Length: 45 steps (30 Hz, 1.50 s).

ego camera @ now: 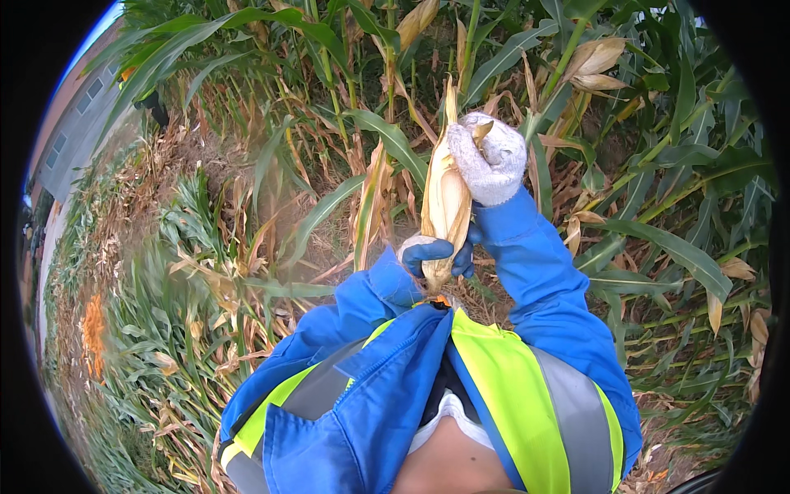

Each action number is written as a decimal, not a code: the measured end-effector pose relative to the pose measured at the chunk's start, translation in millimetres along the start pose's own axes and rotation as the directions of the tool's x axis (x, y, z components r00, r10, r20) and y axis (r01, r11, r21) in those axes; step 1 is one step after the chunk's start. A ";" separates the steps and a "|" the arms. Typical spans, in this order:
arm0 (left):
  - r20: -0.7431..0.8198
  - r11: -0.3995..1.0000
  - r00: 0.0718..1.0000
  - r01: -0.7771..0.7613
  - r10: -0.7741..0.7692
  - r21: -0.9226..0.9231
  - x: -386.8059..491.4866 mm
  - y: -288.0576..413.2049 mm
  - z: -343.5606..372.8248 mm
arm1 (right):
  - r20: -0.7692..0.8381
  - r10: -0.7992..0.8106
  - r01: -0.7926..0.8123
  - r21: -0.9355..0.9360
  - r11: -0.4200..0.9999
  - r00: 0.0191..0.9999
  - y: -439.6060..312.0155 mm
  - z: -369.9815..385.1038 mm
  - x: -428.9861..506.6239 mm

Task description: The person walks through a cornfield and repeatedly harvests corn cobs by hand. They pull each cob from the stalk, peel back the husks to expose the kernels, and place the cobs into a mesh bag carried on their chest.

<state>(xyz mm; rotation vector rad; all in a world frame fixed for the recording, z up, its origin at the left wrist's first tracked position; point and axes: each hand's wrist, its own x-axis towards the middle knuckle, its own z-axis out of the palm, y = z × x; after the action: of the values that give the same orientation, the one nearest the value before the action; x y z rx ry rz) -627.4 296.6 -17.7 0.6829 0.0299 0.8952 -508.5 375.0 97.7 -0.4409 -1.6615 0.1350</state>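
In front of my chest an ear of corn (pixel 447 191) stands nearly upright, still wrapped in pale, dry husk. My left hand (pixel 429 253), in a glove with blue-coated fingers, is wrapped around its lower end. Higher up, my right hand (pixel 490 159) is curled against the right side of the ear, with the whitish back of its glove towards me. A scrap of dry husk (pixel 483 131) pokes out between its fingers. The kernels are hidden by the husk.
Standing corn stalks (pixel 389 68) rise ahead and to the right, with another dry-husked ear (pixel 592 65) on one. Flattened stalks (pixel 203 321) cover the ground at left, beside a heap of orange cobs (pixel 94 336). Another person (pixel 151 102) is partly visible near a building (pixel 74 117).
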 end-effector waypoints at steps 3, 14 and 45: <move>-0.111 0.989 0.992 -0.042 0.057 0.141 8.3 1.6 -9.3 | -0.043 0.014 -0.017 -0.066 0.998 0.999 13.8 3.4 -1.8; -0.188 0.731 0.744 -0.518 0.641 0.445 10.1 68.9 -100.6 | -0.131 0.290 -0.277 0.109 0.955 0.948 16.4 11.2 -81.3; -0.379 0.680 0.785 -0.072 0.490 0.730 36.9 26.9 -34.4 | 0.143 0.625 -0.623 0.394 0.676 0.768 48.8 9.3 -7.4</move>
<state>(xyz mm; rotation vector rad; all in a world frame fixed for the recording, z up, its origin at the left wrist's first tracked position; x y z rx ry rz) -633.1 353.4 -20.6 1.1209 0.8458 1.4071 -506.9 418.6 72.9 -0.6620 -1.3562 0.9956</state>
